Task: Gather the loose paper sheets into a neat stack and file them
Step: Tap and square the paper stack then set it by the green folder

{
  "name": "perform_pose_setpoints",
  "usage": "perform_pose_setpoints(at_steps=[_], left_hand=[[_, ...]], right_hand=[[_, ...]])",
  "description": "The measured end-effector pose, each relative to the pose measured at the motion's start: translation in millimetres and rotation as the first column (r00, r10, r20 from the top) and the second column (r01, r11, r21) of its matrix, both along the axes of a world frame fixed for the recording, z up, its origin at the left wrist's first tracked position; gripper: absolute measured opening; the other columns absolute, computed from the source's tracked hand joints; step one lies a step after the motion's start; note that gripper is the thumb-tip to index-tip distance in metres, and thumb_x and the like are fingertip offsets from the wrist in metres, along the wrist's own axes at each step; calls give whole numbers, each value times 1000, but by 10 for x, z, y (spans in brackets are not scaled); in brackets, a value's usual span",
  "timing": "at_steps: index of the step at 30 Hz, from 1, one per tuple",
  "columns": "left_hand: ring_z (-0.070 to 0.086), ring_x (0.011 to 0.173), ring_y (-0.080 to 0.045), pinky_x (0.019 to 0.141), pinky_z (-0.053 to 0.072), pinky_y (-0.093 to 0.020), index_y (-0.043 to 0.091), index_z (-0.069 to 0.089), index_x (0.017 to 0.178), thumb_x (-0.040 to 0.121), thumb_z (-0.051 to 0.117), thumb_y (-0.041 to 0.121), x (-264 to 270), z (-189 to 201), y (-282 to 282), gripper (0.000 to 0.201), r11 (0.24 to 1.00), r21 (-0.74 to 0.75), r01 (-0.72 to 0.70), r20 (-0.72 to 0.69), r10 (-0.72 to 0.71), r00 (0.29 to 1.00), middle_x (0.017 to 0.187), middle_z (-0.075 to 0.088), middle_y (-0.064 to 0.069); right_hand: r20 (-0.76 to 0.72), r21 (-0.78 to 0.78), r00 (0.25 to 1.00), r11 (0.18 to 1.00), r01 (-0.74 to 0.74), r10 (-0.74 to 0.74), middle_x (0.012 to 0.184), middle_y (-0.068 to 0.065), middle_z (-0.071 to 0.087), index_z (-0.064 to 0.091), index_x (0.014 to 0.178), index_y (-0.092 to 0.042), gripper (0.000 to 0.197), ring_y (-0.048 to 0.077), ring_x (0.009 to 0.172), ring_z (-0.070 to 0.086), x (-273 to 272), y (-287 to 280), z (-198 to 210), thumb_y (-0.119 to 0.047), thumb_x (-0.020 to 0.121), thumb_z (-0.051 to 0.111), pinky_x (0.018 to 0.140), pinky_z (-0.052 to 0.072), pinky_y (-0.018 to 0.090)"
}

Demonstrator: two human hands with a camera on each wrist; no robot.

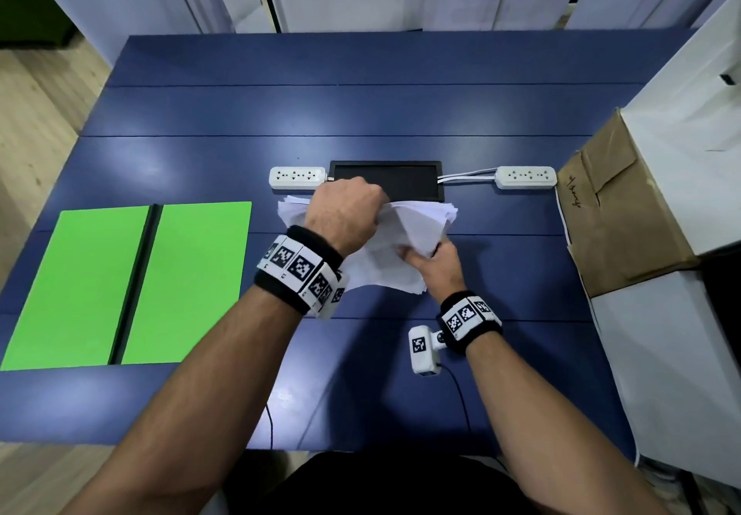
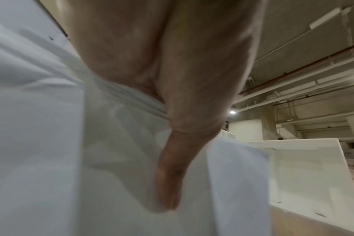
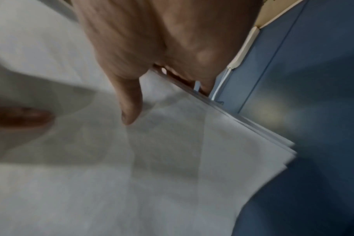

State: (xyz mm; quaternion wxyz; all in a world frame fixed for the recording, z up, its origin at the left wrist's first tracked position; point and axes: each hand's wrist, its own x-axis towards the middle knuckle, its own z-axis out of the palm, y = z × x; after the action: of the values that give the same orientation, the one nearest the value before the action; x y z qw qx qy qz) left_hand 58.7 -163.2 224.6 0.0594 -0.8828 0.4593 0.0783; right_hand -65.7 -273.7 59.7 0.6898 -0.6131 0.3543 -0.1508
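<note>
A bundle of several white paper sheets is held over the blue table, bent and uneven at its edges. My left hand grips the bundle's upper left part from above. In the left wrist view its thumb lies flat along the paper sheets. My right hand pinches the bundle's right edge: in the right wrist view its thumb lies on top of the paper sheets and its fingers curl under them. A green folder lies open and flat at the left.
Two white power strips flank a black recessed tray behind the papers. A cardboard box and white boxes stand at the table's right. A cable from the white wrist camera trails over the front edge.
</note>
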Motion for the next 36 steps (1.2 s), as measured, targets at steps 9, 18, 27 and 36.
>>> perform_pose_setpoints(at_steps=[9, 18, 27, 36], left_hand=[[58, 63, -15, 62, 46, -32, 4, 71, 82, 77, 84, 30, 407, -195, 885, 29, 628, -491, -604, -702, 125, 701, 70, 66, -4], [71, 93, -12, 88, 58, -28, 12, 75, 112, 83, 73, -8, 75, -1027, 1224, 35, 196, -441, -876, -897, -115, 426, 106, 78, 1], [69, 81, -7, 81, 56, -24, 10, 75, 101, 80, 77, -9, -230, -1957, 1288, 29, 106, -286, -952, -958, 4, 288, 89, 78, 8], [68, 97, -28, 92, 56, -40, -5, 65, 119, 64, 83, -3, -156, -2190, 1245, 59, 59, -168, -984, -986, -11, 168, 110, 73, -18]], right_hand=[[73, 436, 967, 880, 187, -242, 138, 10, 60, 29, 150, -15, 89, 29, 130, 56, -347, -179, -242, 3, 77, 77, 101, 45, 37], [175, 114, 917, 933, 342, -358, 88, -12, 77, 66, 109, -5, 33, 5, 84, 71, -136, -350, 42, 14, 83, 68, 85, 55, 24], [2, 94, 970, 965, 243, -244, 104, -4, 76, 67, 115, -14, 40, 15, 97, 70, -287, -197, -498, 3, 80, 74, 94, 52, 30], [-157, 125, 987, 990, 62, -42, 105, 2, 74, 65, 115, -12, 46, 21, 98, 68, -420, -212, -582, 10, 76, 74, 91, 53, 35]])
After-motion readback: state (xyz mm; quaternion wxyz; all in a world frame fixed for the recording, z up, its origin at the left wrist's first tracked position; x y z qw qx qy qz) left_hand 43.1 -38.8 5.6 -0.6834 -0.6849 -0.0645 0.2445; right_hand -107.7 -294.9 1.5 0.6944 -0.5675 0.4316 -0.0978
